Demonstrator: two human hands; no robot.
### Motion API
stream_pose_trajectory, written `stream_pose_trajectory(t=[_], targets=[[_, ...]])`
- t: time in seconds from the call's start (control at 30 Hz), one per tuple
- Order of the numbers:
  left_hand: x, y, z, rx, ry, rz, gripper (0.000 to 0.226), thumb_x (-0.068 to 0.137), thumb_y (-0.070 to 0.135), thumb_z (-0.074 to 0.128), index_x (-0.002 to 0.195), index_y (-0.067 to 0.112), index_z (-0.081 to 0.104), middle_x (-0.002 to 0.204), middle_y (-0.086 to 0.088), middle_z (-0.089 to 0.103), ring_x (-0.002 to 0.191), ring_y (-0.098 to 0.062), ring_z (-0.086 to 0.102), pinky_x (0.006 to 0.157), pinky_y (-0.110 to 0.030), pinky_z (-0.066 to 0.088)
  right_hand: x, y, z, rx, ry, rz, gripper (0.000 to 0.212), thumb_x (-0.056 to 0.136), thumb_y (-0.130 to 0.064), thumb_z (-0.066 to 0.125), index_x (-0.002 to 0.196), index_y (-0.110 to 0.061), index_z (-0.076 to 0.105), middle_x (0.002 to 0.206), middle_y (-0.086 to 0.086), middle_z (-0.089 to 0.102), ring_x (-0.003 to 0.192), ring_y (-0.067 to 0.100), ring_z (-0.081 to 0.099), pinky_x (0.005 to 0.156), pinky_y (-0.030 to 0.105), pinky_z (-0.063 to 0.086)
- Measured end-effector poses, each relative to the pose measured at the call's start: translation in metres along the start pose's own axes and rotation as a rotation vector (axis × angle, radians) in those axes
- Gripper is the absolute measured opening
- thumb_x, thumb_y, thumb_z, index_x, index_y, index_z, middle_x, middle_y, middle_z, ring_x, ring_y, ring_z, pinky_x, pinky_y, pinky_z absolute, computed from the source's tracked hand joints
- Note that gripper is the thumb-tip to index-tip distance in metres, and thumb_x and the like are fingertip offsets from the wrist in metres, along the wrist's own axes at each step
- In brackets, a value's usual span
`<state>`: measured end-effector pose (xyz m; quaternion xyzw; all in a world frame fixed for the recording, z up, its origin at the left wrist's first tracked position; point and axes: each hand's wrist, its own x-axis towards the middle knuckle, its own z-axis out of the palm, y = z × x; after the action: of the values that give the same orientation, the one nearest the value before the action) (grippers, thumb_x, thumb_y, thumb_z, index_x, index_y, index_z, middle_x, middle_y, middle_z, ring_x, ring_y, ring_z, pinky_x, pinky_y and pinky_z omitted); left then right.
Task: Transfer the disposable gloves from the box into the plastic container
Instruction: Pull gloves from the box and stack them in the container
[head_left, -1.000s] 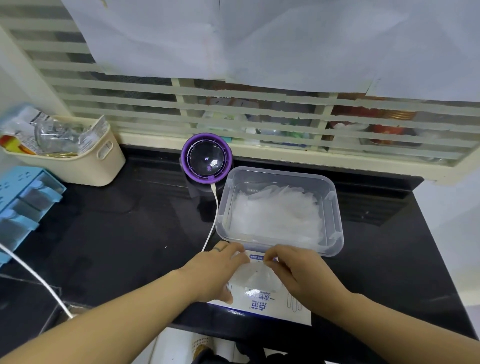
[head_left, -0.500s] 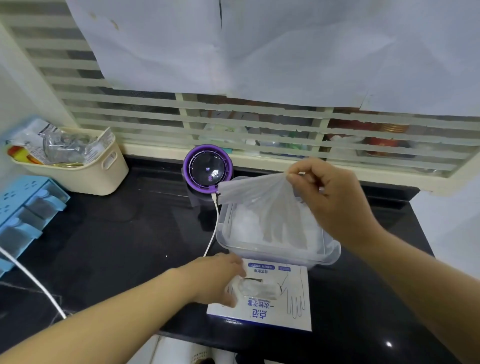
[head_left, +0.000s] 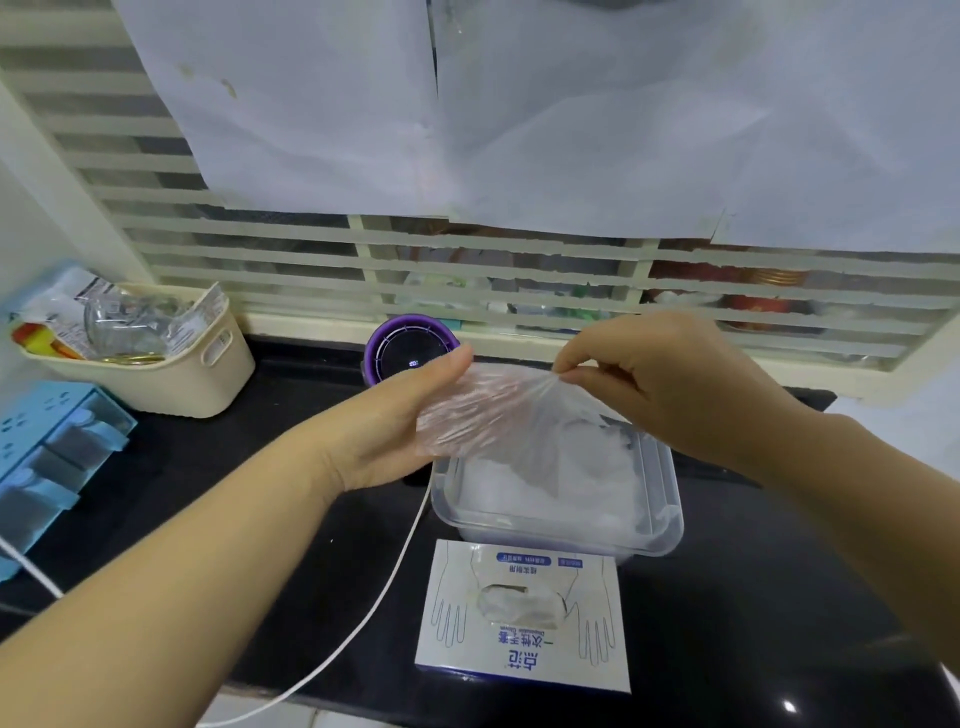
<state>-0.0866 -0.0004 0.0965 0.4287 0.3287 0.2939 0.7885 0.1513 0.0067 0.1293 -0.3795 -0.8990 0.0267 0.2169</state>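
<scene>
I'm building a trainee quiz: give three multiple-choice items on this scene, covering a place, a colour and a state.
1. Where is the white-and-blue cardboard glove box? A nearer the person than the clear plastic container; B inside it; C behind it.
2. Rim colour of the round device? A red; B purple; C green.
3. Grip of the right hand? A empty; B pinching the thin clear glove; C on the box.
Answers: A, the box lies at the black counter's near edge; B, a purple ring shows; B, fingertips bunch the glove's edge.
</scene>
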Motion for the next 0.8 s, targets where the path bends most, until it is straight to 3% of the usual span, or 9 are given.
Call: stream_pose_trajectory(t=[0.17, 0.3, 0.37, 0.43, 0.57, 0.63, 0.7, 0.77, 0.8], targets=[[0.028, 0.011, 0.01, -0.011, 0.228, 0.113, 0.041, 0.089, 0.014, 0.059, 0.129, 0.011, 0.057, 0.119, -0.015, 0.067, 0.104, -0.022, 0.066, 0.086, -0.029, 0.057, 0.004, 0.013, -0.008, -0.056, -0.052, -0.068, 0.011, 0.09, -0.019, 0.06, 0.092, -0.017, 0.071, 0.078, -0.006, 0.067, 0.064, 0.016, 0.06, 0.057, 0.039, 0.055], [0.044, 0.013, 0.009, 0.008, 0.237, 0.089, 0.048, 0.092, -0.003, 0.05, 0.135, 0.019, 0.049, 0.12, -0.012, 0.067, 0.109, -0.027, 0.065, 0.088, -0.037, 0.056, 0.007, 0.019, -0.012, -0.045, 0.037, -0.012, 0.035, 0.085, -0.035, 0.053, 0.114, -0.021, 0.066, 0.084, -0.012, 0.047, 0.074, 0.009, 0.044, 0.063, 0.025, 0.045], [0.052, 0.006, 0.003, 0.073, 0.315, 0.051, 0.048, 0.091, -0.002, 0.054, 0.132, 0.022, 0.051, 0.116, -0.01, 0.069, 0.107, -0.028, 0.066, 0.085, -0.036, 0.058, 0.008, 0.019, -0.005, -0.011, 0.01, 0.075, 0.045, 0.087, -0.041, 0.049, 0.127, -0.024, 0.057, 0.095, -0.011, 0.048, 0.088, 0.009, 0.043, 0.076, 0.025, 0.042], [0.06, -0.006, -0.004, 0.177, 0.419, -0.001, 0.049, 0.091, -0.002, 0.056, 0.132, 0.023, 0.051, 0.112, -0.011, 0.07, 0.104, -0.03, 0.067, 0.087, -0.04, 0.057, 0.005, 0.02, 0.012, -0.007, -0.169, 0.198, 0.048, 0.091, -0.045, 0.041, 0.137, -0.031, 0.045, 0.119, -0.01, 0.05, 0.109, 0.007, 0.042, 0.096, 0.026, 0.038], [0.073, -0.033, -0.003, 0.299, 0.589, -0.093, 0.057, 0.096, -0.005, 0.047, 0.137, 0.034, 0.036, 0.088, -0.009, 0.072, 0.061, -0.013, 0.067, 0.072, -0.032, 0.06, -0.009, 0.032, 0.062, -0.084, -0.577, 0.381, 0.053, 0.098, -0.049, 0.031, 0.148, -0.033, 0.021, 0.153, -0.005, 0.027, 0.139, 0.015, 0.023, 0.114, 0.035, 0.018], [0.076, -0.044, -0.002, 0.37, 0.624, -0.075, 0.063, 0.097, -0.003, 0.044, 0.148, 0.03, 0.025, 0.11, -0.013, 0.067, 0.072, -0.015, 0.069, 0.072, -0.034, 0.061, -0.015, 0.037, 0.083, -0.113, -0.658, 0.451, 0.057, 0.1, -0.049, 0.027, 0.15, -0.028, 0.014, 0.157, -0.001, 0.017, 0.143, 0.019, 0.015, 0.116, 0.038, 0.01], [0.084, -0.058, -0.003, 0.463, 0.657, -0.081, 0.071, 0.098, -0.002, 0.042, 0.152, 0.031, 0.011, 0.129, -0.016, 0.058, 0.086, -0.016, 0.068, 0.08, -0.037, 0.059, -0.016, 0.038, 0.098, -0.119, -0.602, 0.469, 0.058, 0.1, -0.049, 0.026, 0.151, -0.025, 0.013, 0.158, 0.001, 0.014, 0.144, 0.02, 0.012, 0.117, 0.038, 0.006], [0.086, -0.064, 0.003, 0.665, 0.601, -0.242, 0.07, 0.1, 0.005, 0.044, 0.151, 0.036, 0.008, 0.14, -0.011, 0.049, 0.113, -0.019, 0.06, 0.106, -0.042, 0.043, -0.014, 0.036, 0.109, -0.084, -0.531, 0.461, 0.059, 0.099, -0.051, 0.028, 0.15, -0.026, 0.015, 0.158, 0.0, 0.014, 0.144, 0.019, 0.012, 0.116, 0.037, 0.008], [0.088, -0.069, 0.001, 0.893, 0.587, -0.291, 0.071, 0.099, 0.009, 0.048, 0.151, 0.036, 0.008, 0.147, -0.007, 0.042, 0.128, -0.024, 0.049, 0.114, -0.044, 0.03, -0.014, 0.036, 0.115, -0.08, -0.543, 0.444, 0.062, 0.097, -0.054, 0.029, 0.15, -0.026, 0.015, 0.158, 0.0, 0.014, 0.144, 0.02, 0.013, 0.116, 0.038, 0.009]])
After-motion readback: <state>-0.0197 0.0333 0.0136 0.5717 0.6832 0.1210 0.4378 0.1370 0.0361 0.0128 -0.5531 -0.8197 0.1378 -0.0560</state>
